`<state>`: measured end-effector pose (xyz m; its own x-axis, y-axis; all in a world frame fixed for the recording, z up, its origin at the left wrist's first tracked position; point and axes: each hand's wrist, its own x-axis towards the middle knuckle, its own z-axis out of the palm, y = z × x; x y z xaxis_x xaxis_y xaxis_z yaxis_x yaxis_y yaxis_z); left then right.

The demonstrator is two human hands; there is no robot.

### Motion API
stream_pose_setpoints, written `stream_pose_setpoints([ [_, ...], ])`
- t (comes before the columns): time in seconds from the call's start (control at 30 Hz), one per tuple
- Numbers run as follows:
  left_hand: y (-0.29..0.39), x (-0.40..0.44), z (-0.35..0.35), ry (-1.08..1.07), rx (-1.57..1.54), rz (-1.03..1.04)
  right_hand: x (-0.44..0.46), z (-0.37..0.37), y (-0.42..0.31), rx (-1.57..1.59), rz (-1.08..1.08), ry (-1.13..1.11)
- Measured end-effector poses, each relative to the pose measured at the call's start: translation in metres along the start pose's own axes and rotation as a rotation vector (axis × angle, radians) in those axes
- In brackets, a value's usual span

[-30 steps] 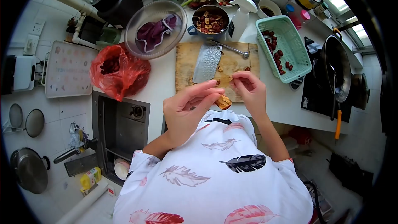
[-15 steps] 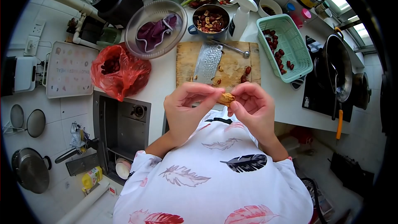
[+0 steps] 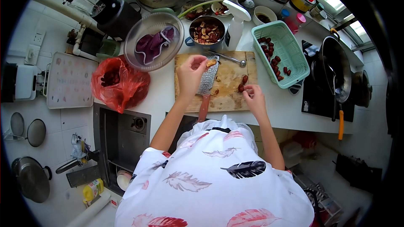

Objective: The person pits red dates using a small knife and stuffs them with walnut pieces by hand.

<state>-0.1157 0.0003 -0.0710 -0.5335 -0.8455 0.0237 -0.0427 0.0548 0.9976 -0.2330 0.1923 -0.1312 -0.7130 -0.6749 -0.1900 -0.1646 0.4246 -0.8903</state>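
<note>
My left hand [image 3: 190,75] is closed in a pinch on a piece of opened red date [image 3: 211,63], its yellowish flesh showing, above the cleaver blade. My right hand [image 3: 255,99] is over the right side of the wooden cutting board [image 3: 229,101]. Its thumb and fingertips are slightly apart, right beside a whole red date [image 3: 241,88]; contact is hard to make out. Another red date [image 3: 245,78] lies just behind. The cleaver [image 3: 207,80] rests on the board, handle toward me, near a thin metal tool [image 3: 229,58] and small scraps. Behind stands a pot [image 3: 191,42] of cut date pieces.
A green basket [image 3: 301,69] holding red dates stands right of the board. A spray bottle [image 3: 234,27] is behind it. On the left are a plastic bowl [image 3: 131,46] with purple cloth, a red bag [image 3: 134,94] and a sink [image 3: 101,122]. A wok [image 3: 343,75] sits far right.
My hands have parted from in front of my chest. The left has moved forward over the cleaver with the date piece; the right has moved to the dates on the board.
</note>
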Motion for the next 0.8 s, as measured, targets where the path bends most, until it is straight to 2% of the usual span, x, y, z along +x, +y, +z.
stream_pose_setpoints([
  [0.03,-0.007,0.019,0.002,0.053,0.032,0.075,0.001,0.005,0.015,-0.218,-0.052,-0.001],
  [0.07,-0.004,0.034,0.004,0.104,0.151,0.199,0.002,0.012,0.027,-0.219,-0.055,0.009],
  [0.13,-0.012,0.067,0.005,0.046,0.35,0.364,0.0,0.023,0.033,-0.368,-0.21,0.068],
  [0.17,-0.019,0.074,0.006,0.046,0.345,0.369,-0.002,0.026,0.029,-0.375,-0.177,0.065],
  [0.23,-0.035,0.083,0.008,-0.106,0.615,0.405,0.004,0.037,0.041,-0.365,-0.206,0.093],
  [0.27,-0.043,0.083,0.008,-0.102,0.612,0.413,0.009,0.044,0.049,-0.35,-0.229,0.118],
  [0.33,-0.052,0.07,0.007,-0.07,0.731,0.631,0.013,0.048,0.051,-0.304,-0.241,0.146],
  [0.43,-0.048,0.034,0.006,-0.234,0.526,0.26,0.01,0.043,0.034,-0.246,-0.157,0.065],
  [0.5,-0.038,0.003,0.008,-0.44,0.377,-0.049,0.006,0.04,0.012,0.079,-0.115,0.048],
  [0.53,-0.03,-0.012,0.008,-0.503,0.333,-0.095,0.001,0.034,-0.006,0.081,-0.116,0.045],
  [0.57,-0.019,-0.026,0.009,-0.565,0.29,-0.139,-0.007,0.026,-0.03,0.072,-0.262,0.054],
  [0.6,-0.009,-0.039,0.011,-0.556,0.204,-0.107,-0.015,0.019,-0.051,0.063,-0.406,0.065],
  [0.67,-0.012,-0.055,0.015,-0.505,-0.076,-0.148,-0.023,0.01,-0.073,0.087,-0.431,0.017],
  [0.77,0.003,-0.062,0.01,-0.493,-0.237,-0.279,-0.033,0.001,-0.095,-0.149,-0.672,0.039],
  [0.8,0.012,-0.061,0.007,-0.492,-0.238,-0.283,-0.035,-0.004,-0.102,-0.15,-0.67,0.036],
])
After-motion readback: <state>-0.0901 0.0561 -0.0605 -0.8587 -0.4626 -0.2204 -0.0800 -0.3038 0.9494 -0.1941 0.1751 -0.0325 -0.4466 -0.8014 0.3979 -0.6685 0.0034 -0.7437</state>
